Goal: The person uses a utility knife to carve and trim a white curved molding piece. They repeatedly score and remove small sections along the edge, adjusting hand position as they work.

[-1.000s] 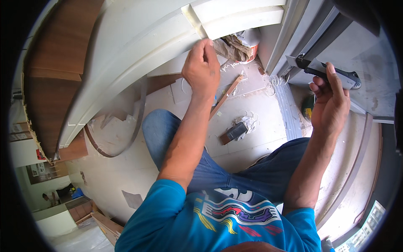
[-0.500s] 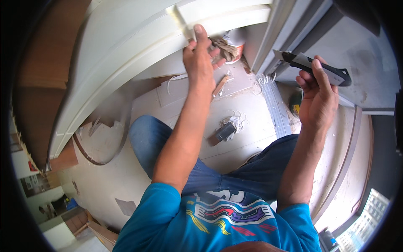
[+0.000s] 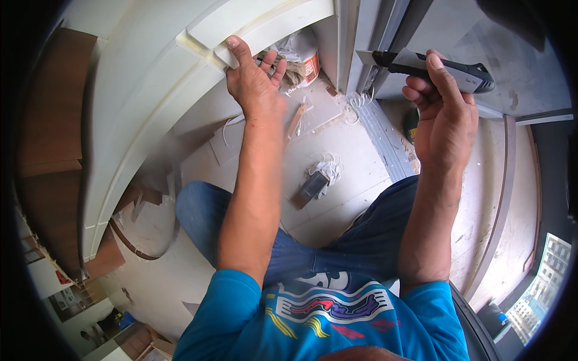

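Observation:
A utility knife (image 3: 442,67) with a black and grey handle is gripped in my right hand (image 3: 445,114), thumb along its side. Its wide blade is extended and points left, beside the grey metal frame. My left hand (image 3: 256,84) is at the lower edge of a long white moulded panel (image 3: 162,90). The thumb rests against the panel's edge, while the visible fingers are spread apart below it; the index finger is mostly hidden. A yellowish joint (image 3: 197,46) crosses the moulding just left of that thumb.
On the tiled floor lies a dark block (image 3: 311,189) on white stringy scraps (image 3: 328,167). Farther off are a wooden strip (image 3: 295,120), a white-and-orange bucket (image 3: 311,66) and a metal track (image 3: 385,138). Brown boards (image 3: 51,114) stand at left; a glass door (image 3: 512,66) stands at right.
My left hand has moved left along the panel, its thumb now against the edge. The knife in my right hand has shifted slightly up and left. The view has turned a little.

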### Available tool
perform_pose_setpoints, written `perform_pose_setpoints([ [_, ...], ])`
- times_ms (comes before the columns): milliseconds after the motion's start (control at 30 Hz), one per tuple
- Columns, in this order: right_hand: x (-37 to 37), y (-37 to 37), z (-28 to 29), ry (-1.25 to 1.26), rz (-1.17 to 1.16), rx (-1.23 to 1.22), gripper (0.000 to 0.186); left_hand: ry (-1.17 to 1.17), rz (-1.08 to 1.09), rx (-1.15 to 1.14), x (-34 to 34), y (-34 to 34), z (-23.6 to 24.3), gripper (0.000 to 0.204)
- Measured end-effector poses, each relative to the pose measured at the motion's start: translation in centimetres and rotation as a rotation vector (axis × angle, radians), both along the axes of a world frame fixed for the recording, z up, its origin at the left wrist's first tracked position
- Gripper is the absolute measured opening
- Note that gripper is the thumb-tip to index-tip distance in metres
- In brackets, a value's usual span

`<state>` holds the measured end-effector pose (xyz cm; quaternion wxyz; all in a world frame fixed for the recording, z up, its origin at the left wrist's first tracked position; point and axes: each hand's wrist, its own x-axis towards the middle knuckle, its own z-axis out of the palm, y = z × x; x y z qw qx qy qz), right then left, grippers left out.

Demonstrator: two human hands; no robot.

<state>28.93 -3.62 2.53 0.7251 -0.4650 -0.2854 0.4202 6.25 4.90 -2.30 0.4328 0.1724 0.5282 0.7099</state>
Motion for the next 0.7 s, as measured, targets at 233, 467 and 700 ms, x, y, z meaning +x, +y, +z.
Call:
perform_pose_setpoints([
  [233, 0.6, -1.0, 1.0, 0.052, -0.006, 0.039, 0.040, -0.048, 0.119, 0.004, 4.1, 1.3, 1.0, 0.088],
  [467, 2.3, -1.7, 0.9, 0.058, -0.013, 0.090, 0.038, -0.131, 0.025, -0.083, 9.9, 4.3, 2.8, 0.075],
  [700, 3.3, -1.4, 0.5, 0.128, -0.075, 0.150, 0.039, 0.084, -0.137, -0.029, 10.9, 3.0, -0.7, 0.053],
])
